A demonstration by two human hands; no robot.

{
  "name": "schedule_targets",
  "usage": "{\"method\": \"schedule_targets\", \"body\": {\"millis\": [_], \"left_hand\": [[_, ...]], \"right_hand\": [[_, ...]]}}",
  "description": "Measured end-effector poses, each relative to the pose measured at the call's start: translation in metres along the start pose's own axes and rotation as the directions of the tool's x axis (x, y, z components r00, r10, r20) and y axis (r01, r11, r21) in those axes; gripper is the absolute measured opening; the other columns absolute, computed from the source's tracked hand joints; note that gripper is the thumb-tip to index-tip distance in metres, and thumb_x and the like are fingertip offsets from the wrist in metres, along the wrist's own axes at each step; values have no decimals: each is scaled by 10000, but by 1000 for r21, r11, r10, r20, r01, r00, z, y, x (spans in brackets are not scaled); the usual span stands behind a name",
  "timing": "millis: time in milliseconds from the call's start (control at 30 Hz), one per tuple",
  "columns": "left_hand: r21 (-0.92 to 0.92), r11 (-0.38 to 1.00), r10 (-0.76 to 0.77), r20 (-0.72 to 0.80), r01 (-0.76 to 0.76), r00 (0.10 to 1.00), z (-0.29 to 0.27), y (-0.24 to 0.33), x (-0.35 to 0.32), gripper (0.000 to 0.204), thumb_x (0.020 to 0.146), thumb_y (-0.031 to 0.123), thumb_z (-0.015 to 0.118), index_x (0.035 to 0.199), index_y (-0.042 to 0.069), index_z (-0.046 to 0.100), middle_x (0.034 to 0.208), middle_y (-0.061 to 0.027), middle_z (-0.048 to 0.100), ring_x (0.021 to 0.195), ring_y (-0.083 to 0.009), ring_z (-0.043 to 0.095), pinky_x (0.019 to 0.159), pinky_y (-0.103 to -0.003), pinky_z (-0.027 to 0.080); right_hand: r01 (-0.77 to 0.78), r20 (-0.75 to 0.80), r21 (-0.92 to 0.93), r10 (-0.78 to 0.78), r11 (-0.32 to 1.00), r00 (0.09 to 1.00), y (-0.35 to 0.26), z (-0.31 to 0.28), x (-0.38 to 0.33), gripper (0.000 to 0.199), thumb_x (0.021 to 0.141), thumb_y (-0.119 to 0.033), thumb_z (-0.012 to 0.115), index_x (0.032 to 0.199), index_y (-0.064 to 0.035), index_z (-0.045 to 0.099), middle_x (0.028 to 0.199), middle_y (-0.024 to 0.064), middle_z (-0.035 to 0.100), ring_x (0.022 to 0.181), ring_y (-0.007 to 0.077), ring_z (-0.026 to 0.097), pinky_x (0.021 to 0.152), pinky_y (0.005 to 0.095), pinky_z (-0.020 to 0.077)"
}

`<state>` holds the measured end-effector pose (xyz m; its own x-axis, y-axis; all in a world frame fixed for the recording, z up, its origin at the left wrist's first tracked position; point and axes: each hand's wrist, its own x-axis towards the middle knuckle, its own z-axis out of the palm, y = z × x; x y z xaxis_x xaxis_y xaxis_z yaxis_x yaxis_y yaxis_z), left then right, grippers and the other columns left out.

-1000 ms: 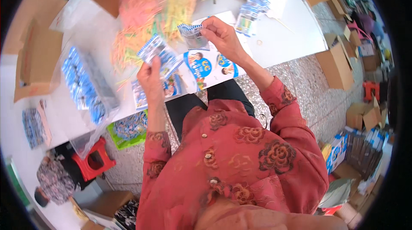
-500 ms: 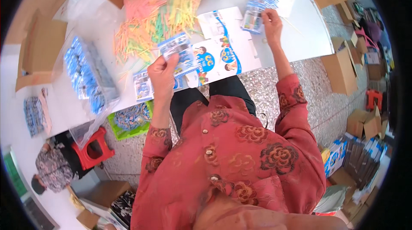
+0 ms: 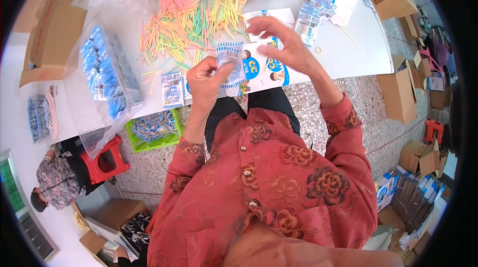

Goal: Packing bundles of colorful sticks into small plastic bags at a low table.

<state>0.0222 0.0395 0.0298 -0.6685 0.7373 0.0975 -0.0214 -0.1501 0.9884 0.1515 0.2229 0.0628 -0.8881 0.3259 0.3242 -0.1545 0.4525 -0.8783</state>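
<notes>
My left hand (image 3: 208,83) holds a small clear packet with blue-and-white print (image 3: 230,62) upright over the edge of the white table (image 3: 348,53). My right hand (image 3: 283,47) hovers just right of the packet, fingers spread, holding nothing. Under both hands lies a flat printed card with cartoon figures (image 3: 266,70). A big heap of thin coloured sticks (image 3: 199,13) in pink, yellow, green and orange spreads across the table behind the hands. A short stack of the same packets (image 3: 308,15) lies farther back on the right.
A clear bag of blue packets (image 3: 102,75) lies at the left. A green basket of packets (image 3: 154,130) sits on the floor beside a red stool (image 3: 102,162). Cardboard boxes (image 3: 398,95) stand right of the table. Another person (image 3: 55,182) sits at lower left.
My right hand has come back from the far packet stack toward my left hand. The left hand has lifted its packet slightly higher.
</notes>
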Motion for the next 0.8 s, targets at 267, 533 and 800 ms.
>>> {"method": "schedule_targets", "body": {"millis": [267,533,800], "left_hand": [[79,993,80,35,-83,996,-13,10,-16,78,758,17,716,777,12,641,710,12,626,650,-23,535,581,-189,421],[206,977,62,-54,-50,997,-29,-4,-34,109,729,48,740,758,14,641,679,-11,612,616,-49,528,561,-207,411],[176,984,14,-285,38,958,-78,-24,-54,210,733,41,744,658,36,548,619,50,520,564,-9,418,488,-187,331]], "right_hand": [[-61,209,-70,75,996,975,-28,38,17,217,768,-102,691,946,3,622,837,71,638,773,160,603,704,294,473],[42,174,-129,-19,991,984,-26,63,13,168,774,-81,694,889,15,617,805,91,628,720,172,607,641,278,472],[-157,329,30,138,987,934,10,76,48,223,785,-68,658,998,-17,612,822,43,622,734,109,588,687,256,473]]}}
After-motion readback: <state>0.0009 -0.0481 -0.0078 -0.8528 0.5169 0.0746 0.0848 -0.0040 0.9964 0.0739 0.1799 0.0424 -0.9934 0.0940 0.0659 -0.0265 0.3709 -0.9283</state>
